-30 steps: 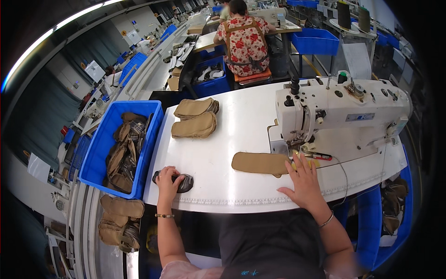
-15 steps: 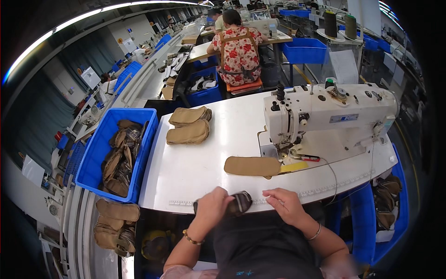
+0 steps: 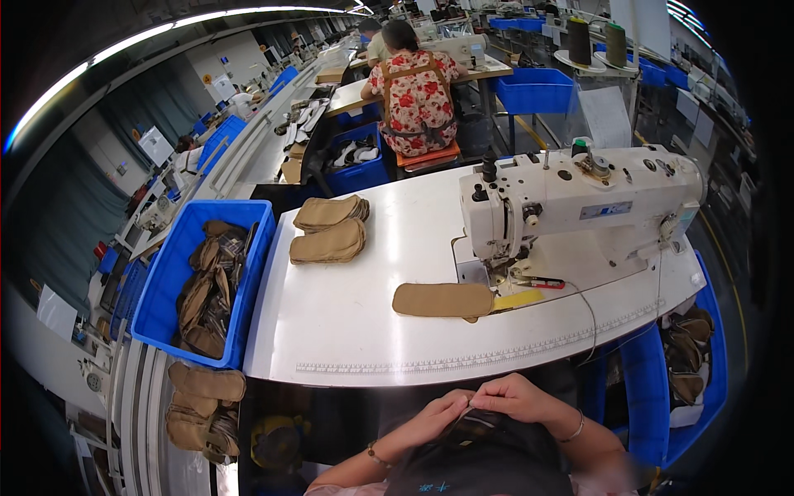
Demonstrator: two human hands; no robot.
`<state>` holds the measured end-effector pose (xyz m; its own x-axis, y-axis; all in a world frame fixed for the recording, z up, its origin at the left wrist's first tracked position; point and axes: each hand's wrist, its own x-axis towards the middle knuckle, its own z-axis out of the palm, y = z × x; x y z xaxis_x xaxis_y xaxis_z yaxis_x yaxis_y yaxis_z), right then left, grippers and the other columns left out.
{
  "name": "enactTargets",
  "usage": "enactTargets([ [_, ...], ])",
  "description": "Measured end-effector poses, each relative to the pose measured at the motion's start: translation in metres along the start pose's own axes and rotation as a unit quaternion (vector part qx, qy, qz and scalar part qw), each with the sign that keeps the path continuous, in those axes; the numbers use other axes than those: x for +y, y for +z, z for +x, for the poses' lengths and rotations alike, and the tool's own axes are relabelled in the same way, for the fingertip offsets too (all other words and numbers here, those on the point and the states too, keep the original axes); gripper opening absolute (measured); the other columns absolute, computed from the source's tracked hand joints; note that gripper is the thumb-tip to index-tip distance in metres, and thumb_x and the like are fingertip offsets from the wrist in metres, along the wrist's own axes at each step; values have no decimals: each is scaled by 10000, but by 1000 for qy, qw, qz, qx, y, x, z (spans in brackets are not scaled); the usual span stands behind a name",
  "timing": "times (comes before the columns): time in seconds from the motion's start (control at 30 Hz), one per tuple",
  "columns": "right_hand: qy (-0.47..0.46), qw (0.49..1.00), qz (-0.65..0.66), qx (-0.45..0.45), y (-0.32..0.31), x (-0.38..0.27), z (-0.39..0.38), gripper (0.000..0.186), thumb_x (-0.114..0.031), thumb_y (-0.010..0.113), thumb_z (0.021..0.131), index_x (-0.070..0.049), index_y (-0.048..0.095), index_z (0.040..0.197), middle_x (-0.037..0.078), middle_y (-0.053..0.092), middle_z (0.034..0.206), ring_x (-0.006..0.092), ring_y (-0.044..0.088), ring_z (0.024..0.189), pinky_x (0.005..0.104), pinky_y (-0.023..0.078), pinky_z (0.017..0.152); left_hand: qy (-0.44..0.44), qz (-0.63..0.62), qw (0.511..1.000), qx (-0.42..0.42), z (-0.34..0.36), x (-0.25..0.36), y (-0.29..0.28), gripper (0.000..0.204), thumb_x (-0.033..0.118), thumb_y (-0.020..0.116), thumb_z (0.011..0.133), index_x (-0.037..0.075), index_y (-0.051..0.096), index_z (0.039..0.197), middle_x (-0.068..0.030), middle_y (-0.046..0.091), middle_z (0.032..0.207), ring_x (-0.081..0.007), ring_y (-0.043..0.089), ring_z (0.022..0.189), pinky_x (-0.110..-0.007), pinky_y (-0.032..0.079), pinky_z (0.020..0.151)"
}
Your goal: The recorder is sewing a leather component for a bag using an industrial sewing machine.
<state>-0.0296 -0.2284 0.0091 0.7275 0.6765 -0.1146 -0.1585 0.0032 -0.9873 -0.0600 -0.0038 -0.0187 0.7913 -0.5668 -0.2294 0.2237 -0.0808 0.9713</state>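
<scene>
My left hand (image 3: 438, 416) and my right hand (image 3: 519, 398) meet low over my lap, in front of the table edge. Their fingers pinch the upper edge of a dark plaid fabric piece (image 3: 473, 427), which hangs against my dark apron and is mostly hidden. Beyond them, a long brown rounded fabric piece (image 3: 438, 300) lies flat on the white table (image 3: 347, 331), its right end near the needle area of the sewing machine (image 3: 579, 207). Two stacks of similar brown pieces, a nearer one (image 3: 328, 246) and a farther one (image 3: 329, 212), lie at the table's left.
A blue bin (image 3: 263, 256) holding brown and plaid pieces stands left of the table. More brown pieces (image 3: 198, 413) lie below it. Red-handled snips (image 3: 542, 283) and a yellow strip (image 3: 517, 300) lie by the machine. Another blue bin (image 3: 699, 430) stands right. A seated person (image 3: 418, 99) works ahead.
Both hands have moved down off the table edge toward my lap and come together. The right hand, empty before, now grips the plaid piece too. The view has shifted slightly.
</scene>
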Motion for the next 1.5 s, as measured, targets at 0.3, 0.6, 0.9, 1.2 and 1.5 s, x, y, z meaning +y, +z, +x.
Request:
enactTargets([
  [0.3,23,998,-45,39,6,-1,-2,204,-223,763,896,-25,718,898,-35,637,717,23,504,625,204,408,564,161,111,973,123,-1,5,11,140,123,622,995,9,586,922,-3,579,925,-60,512,859,-228,437,762],
  [0.6,14,1000,-17,4,-6,15,-7,126,-80,797,845,-10,694,830,-3,673,777,31,573,697,195,446,616,104,-15,978,183,-4,1,14,142,131,619,998,33,597,897,35,559,818,-26,479,723,-194,400,640],
  [0.9,27,997,76,-15,-8,19,-23,127,-92,818,818,-18,747,894,4,697,795,49,590,731,206,443,660,22,-12,1000,17,-5,13,6,135,96,703,938,47,693,1063,62,535,835,-18,475,755,-189,402,675],
  [1.2,21,999,40,15,-2,15,-17,132,-89,837,796,-14,737,840,-3,688,768,35,574,717,201,431,639,60,-141,988,34,1,4,17,236,212,571,1035,29,602,888,22,535,833,-62,507,789,-211,426,731],
  [1.5,23,996,63,56,6,15,-13,164,-102,853,787,-29,707,778,-10,682,717,24,558,665,194,418,593,38,-70,995,60,-1,4,25,163,184,602,1019,39,635,951,62,557,780,-1,475,685,-170,392,607],
])
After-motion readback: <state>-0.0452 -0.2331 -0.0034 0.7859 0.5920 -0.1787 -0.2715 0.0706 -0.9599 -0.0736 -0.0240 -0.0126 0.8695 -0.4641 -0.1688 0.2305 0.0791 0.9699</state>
